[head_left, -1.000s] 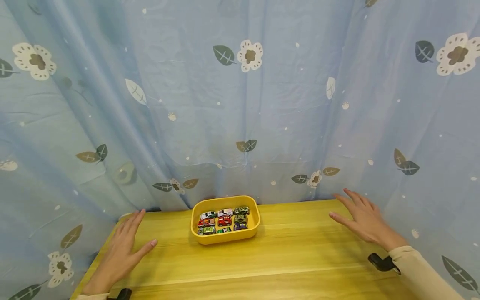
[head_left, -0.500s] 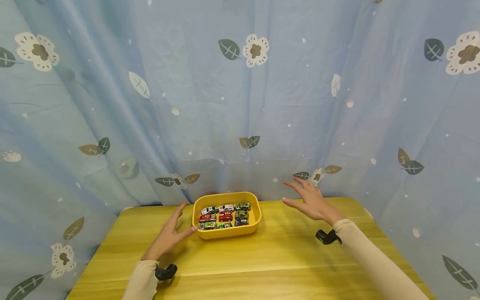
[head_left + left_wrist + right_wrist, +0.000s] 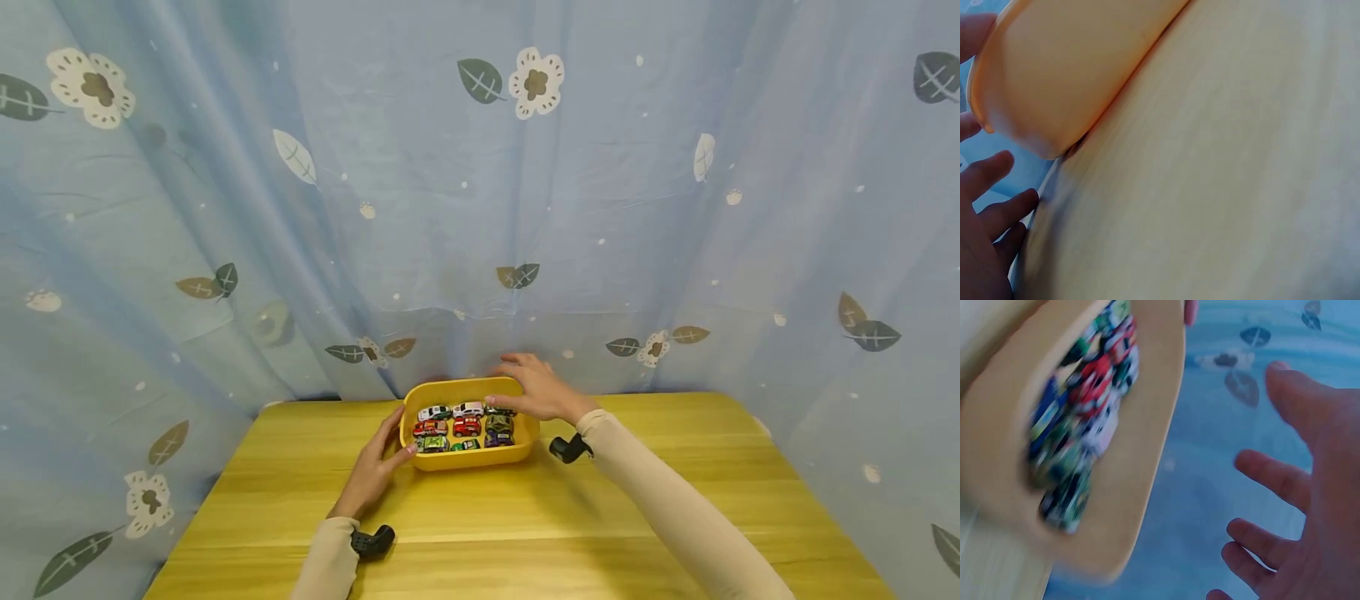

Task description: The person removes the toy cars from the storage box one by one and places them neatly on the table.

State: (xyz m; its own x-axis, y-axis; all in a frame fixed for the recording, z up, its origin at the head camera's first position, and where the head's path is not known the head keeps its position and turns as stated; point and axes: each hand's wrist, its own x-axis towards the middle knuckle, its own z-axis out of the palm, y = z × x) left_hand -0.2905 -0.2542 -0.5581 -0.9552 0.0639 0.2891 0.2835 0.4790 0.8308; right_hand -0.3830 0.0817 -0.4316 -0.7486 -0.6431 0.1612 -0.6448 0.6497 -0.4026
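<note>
A yellow tray (image 3: 474, 460) with rounded corners stands at the back of the wooden table. Several small toy cars lie inside in rows, among them a red car (image 3: 467, 427) and a white car (image 3: 468, 409). My left hand (image 3: 367, 473) is at the tray's left end, thumb at the near left rim. In the left wrist view its other fingers are spread beside the tray wall (image 3: 1072, 69), mostly apart from it. My right hand (image 3: 546, 393) is over the tray's right end, fingers spread; in the right wrist view a gap shows between these fingers and the tray.
The wooden table (image 3: 645, 500) has rounded far corners. A blue curtain (image 3: 420, 208) printed with flowers and leaves hangs right behind it and along both sides. Black wrist cameras are strapped at both cuffs, the left camera (image 3: 373, 542) low over the table.
Both hands have come in from the table's sides to the tray. The left hand has reached its left end, the right hand its right end. The view has shifted slightly; the cars keep their places.
</note>
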